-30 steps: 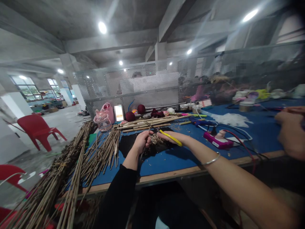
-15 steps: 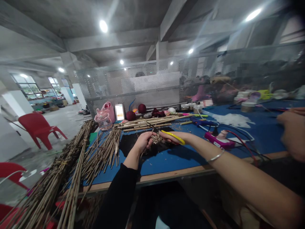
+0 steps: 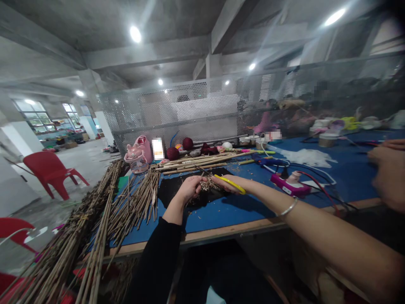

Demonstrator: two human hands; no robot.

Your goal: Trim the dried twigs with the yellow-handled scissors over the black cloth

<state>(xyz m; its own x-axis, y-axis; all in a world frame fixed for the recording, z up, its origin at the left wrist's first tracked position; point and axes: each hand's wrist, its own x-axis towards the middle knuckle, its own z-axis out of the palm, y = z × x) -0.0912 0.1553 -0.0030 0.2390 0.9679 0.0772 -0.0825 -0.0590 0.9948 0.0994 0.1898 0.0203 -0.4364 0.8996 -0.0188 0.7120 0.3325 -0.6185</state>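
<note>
My right hand [image 3: 224,184] grips yellow-handled scissors [image 3: 230,182], whose dark blades point to the upper left. Close beside it on the left, my left hand [image 3: 190,188] is closed with its fingers pinched, and what it holds is too small to make out. Beneath both hands, a heap of small cut stick pieces [image 3: 207,185] lies on a black cloth [image 3: 167,186]. Thin brown sticks [image 3: 144,196] are spread on the blue table [image 3: 218,217] left of the cloth.
A big bundle of long sticks [image 3: 76,223] hangs over the table's left edge. Pale rods [image 3: 193,164] lie behind the cloth. At right are a purple power strip [image 3: 289,185] with cables and another person's hand [image 3: 390,177]. A perforated screen [image 3: 196,109] stands behind.
Both hands stay almost in place over the heap, the right one still on the scissors. The whole view has shifted very slightly.
</note>
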